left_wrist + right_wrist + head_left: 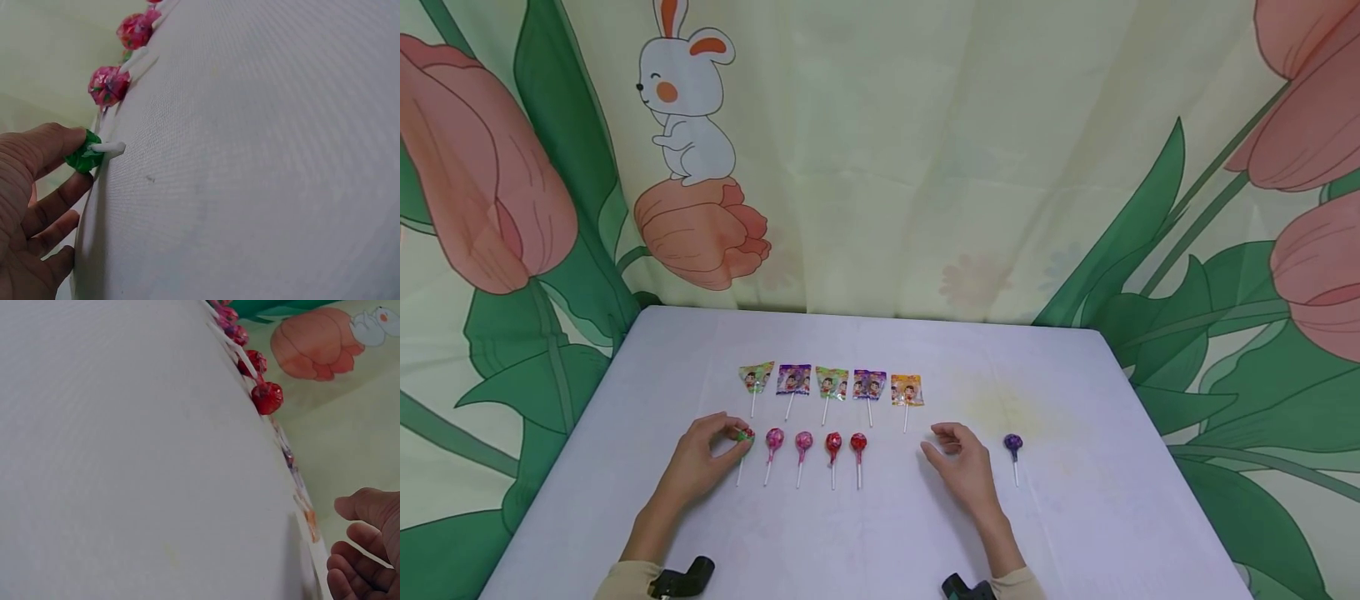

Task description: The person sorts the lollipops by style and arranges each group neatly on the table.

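Note:
My left hand (698,462) pinches a green-wrapped lollipop (84,153) by its round head, between thumb and fingers. Its white stick points toward the near side of the table. To the right of it lie a pink lollipop (774,439), a second pink lollipop (804,442), a red lollipop (832,444) and another red lollipop (858,443), in a row. My right hand (964,471) hovers by the tabletop with loosely bent fingers and nothing in them. It sits between that row and a lone purple lollipop (1013,442).
Behind the row lies a line of flat-packet lollipops: green (756,377), purple (793,379), green (832,382), purple (869,384) and orange (906,389). A white cloth covers the table (850,550). A printed curtain (880,167) hangs behind its far edge.

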{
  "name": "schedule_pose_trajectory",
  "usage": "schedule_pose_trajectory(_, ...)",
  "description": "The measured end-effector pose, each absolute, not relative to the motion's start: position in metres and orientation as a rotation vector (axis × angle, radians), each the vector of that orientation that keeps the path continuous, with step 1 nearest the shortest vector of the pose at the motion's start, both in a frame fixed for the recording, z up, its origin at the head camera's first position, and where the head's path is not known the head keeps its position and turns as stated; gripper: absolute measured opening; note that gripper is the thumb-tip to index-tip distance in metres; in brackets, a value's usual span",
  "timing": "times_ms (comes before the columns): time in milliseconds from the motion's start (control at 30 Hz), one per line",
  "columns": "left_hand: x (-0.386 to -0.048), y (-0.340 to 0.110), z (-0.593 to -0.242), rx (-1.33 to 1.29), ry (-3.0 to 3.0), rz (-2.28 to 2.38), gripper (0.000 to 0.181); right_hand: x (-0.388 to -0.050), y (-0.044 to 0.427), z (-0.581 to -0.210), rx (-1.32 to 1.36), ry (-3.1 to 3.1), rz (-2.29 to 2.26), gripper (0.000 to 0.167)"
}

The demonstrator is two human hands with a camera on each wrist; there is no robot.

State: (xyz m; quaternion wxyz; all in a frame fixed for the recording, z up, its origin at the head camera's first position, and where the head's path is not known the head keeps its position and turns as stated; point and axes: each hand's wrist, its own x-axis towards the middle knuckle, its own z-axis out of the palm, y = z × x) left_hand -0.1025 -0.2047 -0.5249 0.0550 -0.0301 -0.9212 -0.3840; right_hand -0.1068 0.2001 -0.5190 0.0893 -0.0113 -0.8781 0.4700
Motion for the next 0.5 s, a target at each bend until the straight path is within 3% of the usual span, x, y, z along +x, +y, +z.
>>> schedule_pose_trajectory(500,-0.103,-0.205,-0.525,-0.133,-2.765,-1.147,0.018,-0.111,0.228,-0.517,-0.093,-2.559,1.349,0.032)
